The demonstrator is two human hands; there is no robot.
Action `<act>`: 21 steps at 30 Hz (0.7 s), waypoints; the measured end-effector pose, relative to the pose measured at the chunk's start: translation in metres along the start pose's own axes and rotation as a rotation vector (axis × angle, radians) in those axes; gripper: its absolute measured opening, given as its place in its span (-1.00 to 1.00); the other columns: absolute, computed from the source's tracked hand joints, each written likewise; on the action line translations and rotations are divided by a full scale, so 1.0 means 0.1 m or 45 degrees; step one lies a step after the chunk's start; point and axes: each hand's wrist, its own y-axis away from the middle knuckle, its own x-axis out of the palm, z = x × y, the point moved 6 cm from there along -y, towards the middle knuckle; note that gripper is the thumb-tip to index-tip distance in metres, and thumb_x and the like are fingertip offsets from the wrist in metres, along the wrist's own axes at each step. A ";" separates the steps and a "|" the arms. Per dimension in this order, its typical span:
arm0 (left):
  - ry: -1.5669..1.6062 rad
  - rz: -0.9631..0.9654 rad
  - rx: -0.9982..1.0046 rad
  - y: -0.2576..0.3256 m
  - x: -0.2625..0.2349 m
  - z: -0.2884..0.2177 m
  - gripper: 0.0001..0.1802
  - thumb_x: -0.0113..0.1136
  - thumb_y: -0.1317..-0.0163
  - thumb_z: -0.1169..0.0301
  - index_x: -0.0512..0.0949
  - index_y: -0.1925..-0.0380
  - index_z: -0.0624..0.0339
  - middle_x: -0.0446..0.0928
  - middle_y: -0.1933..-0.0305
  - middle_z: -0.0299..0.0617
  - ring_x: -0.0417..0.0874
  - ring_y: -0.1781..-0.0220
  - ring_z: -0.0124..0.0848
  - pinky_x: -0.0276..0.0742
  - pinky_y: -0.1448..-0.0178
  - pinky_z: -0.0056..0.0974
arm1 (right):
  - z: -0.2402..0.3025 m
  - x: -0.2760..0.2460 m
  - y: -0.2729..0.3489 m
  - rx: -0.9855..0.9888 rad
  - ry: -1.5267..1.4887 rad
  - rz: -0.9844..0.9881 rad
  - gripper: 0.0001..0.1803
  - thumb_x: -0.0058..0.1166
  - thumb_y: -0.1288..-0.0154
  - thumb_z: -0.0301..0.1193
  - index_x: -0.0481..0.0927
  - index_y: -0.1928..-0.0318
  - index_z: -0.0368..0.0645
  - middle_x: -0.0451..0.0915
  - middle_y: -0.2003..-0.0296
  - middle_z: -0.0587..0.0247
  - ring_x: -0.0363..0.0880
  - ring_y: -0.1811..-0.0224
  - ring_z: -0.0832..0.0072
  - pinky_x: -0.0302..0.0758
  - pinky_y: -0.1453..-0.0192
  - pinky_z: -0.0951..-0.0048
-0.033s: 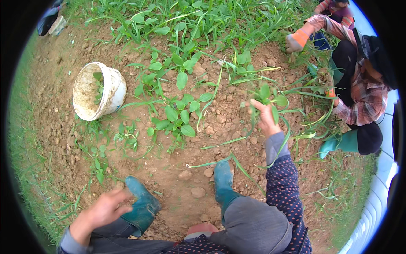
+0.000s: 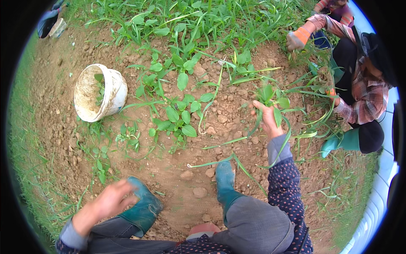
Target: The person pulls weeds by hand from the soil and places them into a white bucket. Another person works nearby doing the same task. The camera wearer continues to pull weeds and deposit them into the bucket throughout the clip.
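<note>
My right hand (image 2: 267,118) is closed around a bunch of leafy green plants (image 2: 270,96), held above the soil to the right of the middle. Long narrow leaves trail from it past my wrist. My left hand (image 2: 111,201), smeared by motion, is over my left boot with its thumb and fingers apart and nothing visible in it. Broad-leaved plants (image 2: 173,116) grow in the soil ahead of me. A dirty white bucket (image 2: 113,91) lies tilted at the left, with a green sprig (image 2: 100,89) inside.
My green boots (image 2: 144,207) stand on brown, lumpy soil (image 2: 182,173). At the right a co-worker in a plaid shirt (image 2: 368,99) crouches, one orange-gloved hand (image 2: 299,39) at the plants. Another person is partly visible behind. Dense greenery (image 2: 203,21) spans the far side; pale sheeting (image 2: 378,186) edges the right.
My left hand has moved slightly away from me, up over the left boot. My right hand keeps its hold on the plants. The whole view has shifted a little.
</note>
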 end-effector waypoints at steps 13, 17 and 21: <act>-0.784 -0.351 -0.203 -3.66 0.21 0.11 -0.67 0.19 -0.15 0.29 0.55 0.11 0.19 0.53 0.02 -0.07 0.55 -0.04 -0.15 0.48 -0.03 -0.06 | 0.05 -0.77 1.11 -0.265 -0.359 -0.722 -0.81 0.23 -0.18 -0.48 0.53 0.21 -0.16 0.55 0.41 0.36 0.46 0.49 0.62 0.39 0.53 0.59; -0.937 -0.230 -0.288 -3.73 0.23 0.11 -0.79 0.14 -0.06 0.42 0.66 0.29 0.13 0.62 0.11 -0.12 0.67 0.07 -0.19 0.59 0.08 -0.11 | -0.01 -0.73 1.12 -0.175 -0.266 -0.723 -0.84 0.18 -0.22 -0.46 0.49 0.21 -0.15 0.49 0.45 0.39 0.40 0.52 0.65 0.32 0.54 0.61; -0.988 0.158 -0.414 -3.81 0.33 0.19 -0.76 0.12 -0.12 0.45 0.68 0.21 0.15 0.65 0.08 -0.10 0.67 0.03 -0.18 0.57 0.13 -0.07 | 0.01 -0.61 1.09 -0.166 -0.225 -0.654 -0.84 0.18 -0.21 -0.49 0.49 0.23 -0.19 0.50 0.46 0.34 0.42 0.52 0.61 0.34 0.54 0.55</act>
